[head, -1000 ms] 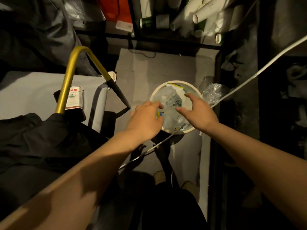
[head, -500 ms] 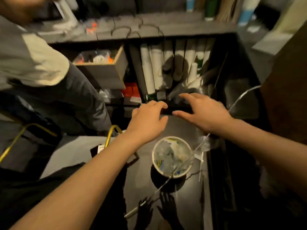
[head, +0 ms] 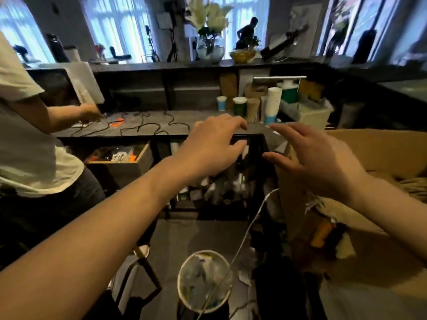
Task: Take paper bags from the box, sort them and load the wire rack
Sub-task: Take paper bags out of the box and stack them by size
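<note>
Box: the large brown cardboard box (head: pixel 381 146) stood open on my right, blurred pale scraps inside.
Hands: my left hand (head: pixel 215 148) and right hand (head: pixel 318 158) hovered spread, holding nothing.

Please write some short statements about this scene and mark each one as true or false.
1. The left hand and the right hand hold nothing. True.
2. The cardboard box is on the person's left side. False: the cardboard box is on the right side.
3. A white cable runs across the round bin. True.
4. The flowers in the vase are red. False: the flowers are white.
</note>
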A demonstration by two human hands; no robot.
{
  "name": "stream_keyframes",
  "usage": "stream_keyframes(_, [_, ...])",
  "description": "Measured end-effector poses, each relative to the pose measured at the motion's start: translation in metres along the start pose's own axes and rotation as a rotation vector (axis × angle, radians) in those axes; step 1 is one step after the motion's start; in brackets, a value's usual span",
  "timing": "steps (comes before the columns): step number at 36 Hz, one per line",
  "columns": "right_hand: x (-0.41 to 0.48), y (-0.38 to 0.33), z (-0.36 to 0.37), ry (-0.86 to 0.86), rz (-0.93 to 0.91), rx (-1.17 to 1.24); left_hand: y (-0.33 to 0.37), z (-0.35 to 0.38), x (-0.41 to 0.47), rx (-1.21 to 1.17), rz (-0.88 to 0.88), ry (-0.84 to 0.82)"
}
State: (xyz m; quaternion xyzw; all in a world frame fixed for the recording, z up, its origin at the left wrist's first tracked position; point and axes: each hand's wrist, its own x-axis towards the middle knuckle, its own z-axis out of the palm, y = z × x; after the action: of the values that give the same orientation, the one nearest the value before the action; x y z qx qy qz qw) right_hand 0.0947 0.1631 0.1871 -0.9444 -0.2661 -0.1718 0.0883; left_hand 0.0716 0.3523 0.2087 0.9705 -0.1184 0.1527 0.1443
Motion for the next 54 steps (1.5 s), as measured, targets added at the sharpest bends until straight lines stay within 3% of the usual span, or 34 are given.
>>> stream_keyframes(7, [-0.032, 0.06, -0.021, 0.095, 0.167, -0.044, 0.05, 0.026, 0.05, -0.016, 0.23, -0.023])
stream_keyframes(15, [-0.066, 0.126, -0.013, 0.164, 0.532, -0.093, 0.094, 0.09, 0.124, -0.118, 0.487, -0.12])
stream_keyframes(22, [-0.077, 0.161, 0.002, 0.114, 0.89, -0.15, 0.131, 0.146, 0.174, -0.186, 0.657, -0.267])
stream_keyframes(29, [-0.078, 0.184, 0.018, 0.076, 1.053, -0.209, 0.155, 0.19, 0.21, -0.187, 0.887, -0.327])
stream_keyframes(35, [-0.076, 0.2, 0.041, -0.209, 1.157, -0.234, 0.174, 0.218, 0.233, -0.178, 1.051, -0.42])
stream_keyframes(43, [-0.086, 0.213, 0.065, -0.704, 1.305, -0.028, 0.179, 0.251, 0.234, -0.168, 1.132, -0.498])
stream_keyframes(50, [-0.086, 0.205, 0.071, -0.772, 1.253, -0.063, 0.166, 0.267, 0.23, -0.082, 1.127, -0.632])
stream_keyframes(54, [-0.082, 0.201, 0.073, -0.674, 1.248, 0.031, 0.16, 0.27, 0.232, -0.056, 1.075, -0.691])
